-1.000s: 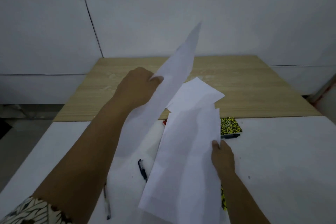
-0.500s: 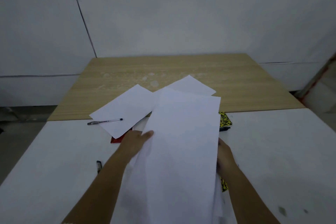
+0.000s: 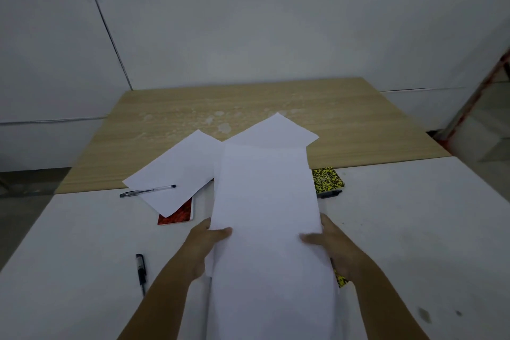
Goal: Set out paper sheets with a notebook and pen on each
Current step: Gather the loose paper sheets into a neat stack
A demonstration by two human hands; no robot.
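On the left of the white bench [image 3: 69, 270], a black capped pen [image 3: 141, 270] lies near the front edge, pointing roughly toward the person. Farther back, a clear-barrelled ballpoint pen [image 3: 147, 191] lies half on the bench and half on the corner of a tilted white paper sheet [image 3: 176, 174]. That sheet straddles the seam between the white bench and the light wooden bench [image 3: 358, 124] behind it, and its near corner covers part of a red patterned notebook [image 3: 176, 214].

The left hand [image 3: 205, 246] grips the left edge of a loose stack of white paper sheets [image 3: 267, 229], thumb on top and fingers closed underneath. The stack is held in front of the person at the middle of the view. Behind its far edge, another white paper sheet [image 3: 276, 131] lies on the wooden bench.

The right hand [image 3: 335, 250] clasps the stack's right edge in the same way, thumb on top. Below that hand, a corner of a yellow-and-black speckled notebook [image 3: 340, 280] shows. A second yellow-and-black speckled notebook [image 3: 328, 180] lies beyond, partly hidden by the stack, with a dark pen [image 3: 329, 194] just beside its near edge.
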